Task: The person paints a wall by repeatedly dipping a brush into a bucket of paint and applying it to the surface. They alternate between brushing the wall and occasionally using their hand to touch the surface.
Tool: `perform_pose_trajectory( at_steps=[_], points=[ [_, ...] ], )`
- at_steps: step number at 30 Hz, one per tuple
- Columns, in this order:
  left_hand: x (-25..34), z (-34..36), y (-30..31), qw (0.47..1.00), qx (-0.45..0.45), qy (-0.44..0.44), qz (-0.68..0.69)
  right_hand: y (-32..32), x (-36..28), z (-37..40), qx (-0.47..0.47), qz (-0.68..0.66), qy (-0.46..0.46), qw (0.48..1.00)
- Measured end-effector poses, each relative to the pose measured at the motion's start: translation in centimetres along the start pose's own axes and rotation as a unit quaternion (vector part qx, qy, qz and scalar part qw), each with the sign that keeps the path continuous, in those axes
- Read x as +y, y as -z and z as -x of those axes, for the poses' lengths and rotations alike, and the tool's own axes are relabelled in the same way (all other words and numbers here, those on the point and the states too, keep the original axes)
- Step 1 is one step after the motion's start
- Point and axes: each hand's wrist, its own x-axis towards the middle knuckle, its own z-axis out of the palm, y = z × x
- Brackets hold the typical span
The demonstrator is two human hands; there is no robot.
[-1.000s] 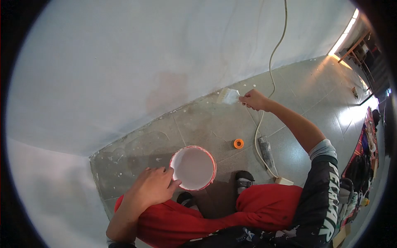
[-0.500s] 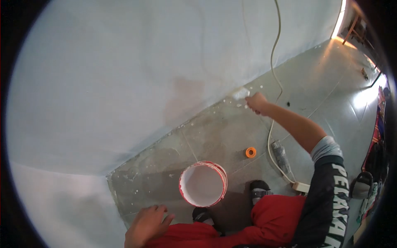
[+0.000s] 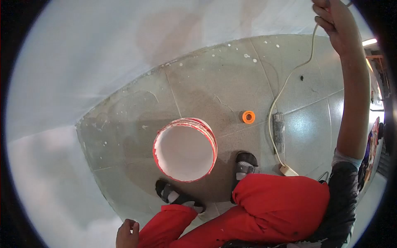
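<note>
My right hand (image 3: pixel 333 25) is raised at the top right beside the pale wall (image 3: pixel 103 53), its fingers curled. A thin piece of something shows at the back of this hand; the rest of what it grips is beyond the frame's edge. My left hand (image 3: pixel 127 234) is low at the bottom left beside my red-trousered leg, fingers loosely bent, with nothing seen in it. Between my feet and the wall stands a red-rimmed bucket (image 3: pixel 213 142) with white stuff inside and smears on its rim. A damp-looking darker patch (image 3: pixel 169 35) marks the wall.
An orange ring-shaped roll (image 3: pixel 248 117) lies on the grey tiled floor (image 3: pixel 223 95), right of the bucket. A pale cable (image 3: pixel 285 84) runs down to a white power strip (image 3: pixel 288 170), passing a grey, stained bar-like object (image 3: pixel 279 133). White drips dot the floor.
My right hand has risen from the foot of the wall, where it held a whitish tool, to the top right. My left hand has dropped lower, and the view has tilted toward the bucket.
</note>
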Motion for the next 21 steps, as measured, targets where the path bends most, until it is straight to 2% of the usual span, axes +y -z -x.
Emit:
perform_pose_trajectory(
  at_steps=[1, 3, 4, 6, 7, 8, 9, 10, 11, 12, 14, 18, 21],
  points=[
    [-0.1, -0.4, -0.4, 1.000, -0.011, 0.010, 0.002, 1.6, -1.4, -1.2, -0.074, -0.283, -0.267, 0.918],
    [-0.5, -0.7, -1.0, 0.999, -0.030, 0.030, 0.004, -3.1, 0.1, 0.3, 0.127, -0.157, -0.186, 0.962],
    [-0.6, -0.7, -1.2, 0.999, -0.036, 0.040, 0.006, -4.1, 3.5, 0.5, 0.144, -0.174, -0.240, 0.944],
    [-0.3, -0.7, -1.1, 1.000, -0.017, 0.025, 0.008, -6.9, 11.7, 4.1, -0.079, -0.062, -0.260, 0.960],
    [0.0, -0.6, -1.0, 1.000, 0.002, 0.009, 0.006, -8.4, 10.6, 5.3, -0.094, -0.182, -0.431, 0.879],
    [0.4, -0.6, -0.9, 1.000, 0.007, 0.007, 0.008, -10.0, 12.4, 7.6, -0.080, -0.064, -0.378, 0.920],
    [0.8, -0.5, -0.7, 1.000, 0.017, -0.002, 0.006, -10.9, 13.6, 9.8, -0.091, -0.064, -0.398, 0.911],
    [1.1, -0.4, -0.6, 1.000, 0.029, -0.011, 0.005, -11.4, 15.6, 11.6, -0.145, -0.083, -0.494, 0.853],
    [1.2, -0.4, -0.4, 0.999, 0.038, -0.014, 0.005, -11.6, 16.0, 13.6, -0.192, -0.029, -0.532, 0.824],
    [1.3, -0.5, -0.3, 1.000, 0.027, -0.010, 0.012, -11.6, 16.8, 16.1, -0.205, -0.077, -0.543, 0.811],
    [1.7, -0.7, -0.1, 0.999, 0.023, -0.014, 0.018, -11.2, 16.9, 19.3, -0.234, -0.050, -0.606, 0.759],
    [2.1, -1.3, 0.2, 0.998, 0.031, -0.053, -0.007, -8.8, 15.2, 19.8, -0.277, -0.080, -0.593, 0.752],
    [2.6, -1.3, 0.5, 0.996, 0.031, -0.079, -0.005, -8.2, 15.7, 19.9, -0.297, -0.060, -0.553, 0.776]
  ],
)
